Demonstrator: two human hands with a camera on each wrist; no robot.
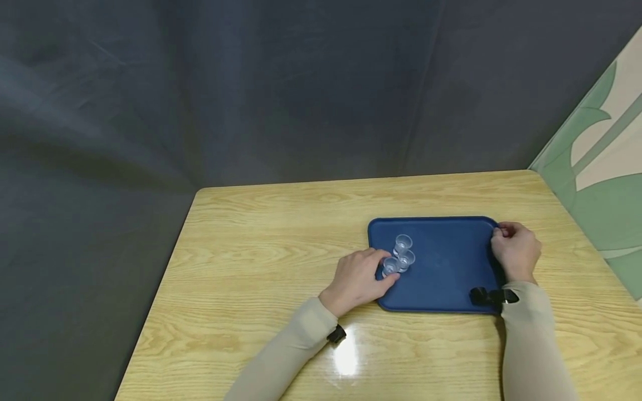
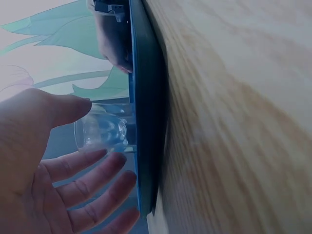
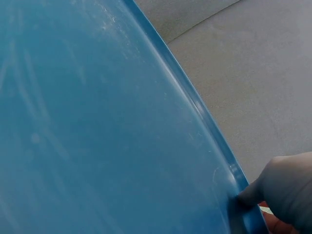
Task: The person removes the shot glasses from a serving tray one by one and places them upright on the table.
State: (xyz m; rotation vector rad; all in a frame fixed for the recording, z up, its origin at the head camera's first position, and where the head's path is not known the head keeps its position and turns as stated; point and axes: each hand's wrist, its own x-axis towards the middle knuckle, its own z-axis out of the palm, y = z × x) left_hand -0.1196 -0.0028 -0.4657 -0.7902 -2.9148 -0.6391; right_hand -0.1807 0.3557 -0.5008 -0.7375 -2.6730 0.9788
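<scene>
Three small clear cups stand close together on the left part of a blue tray (image 1: 446, 289). My left hand (image 1: 358, 278) reaches over the tray's left edge and pinches the nearest clear cup (image 1: 390, 265) between thumb and fingers. In the left wrist view the thumb and index finger lie on opposite sides of that cup (image 2: 100, 129). The other two cups, one farther back (image 1: 403, 243) and one to the right (image 1: 407, 258), stand beside it. My right hand (image 1: 516, 250) grips the tray's rim near its far right corner; its thumb presses on the rim (image 3: 214, 129) in the right wrist view.
The tray lies on a light wood-grain table (image 1: 241, 267), right of its middle. A dark curtain (image 1: 311, 100) hangs behind and to the left. A panel with green leaf shapes (image 1: 607, 184) stands beyond the right edge.
</scene>
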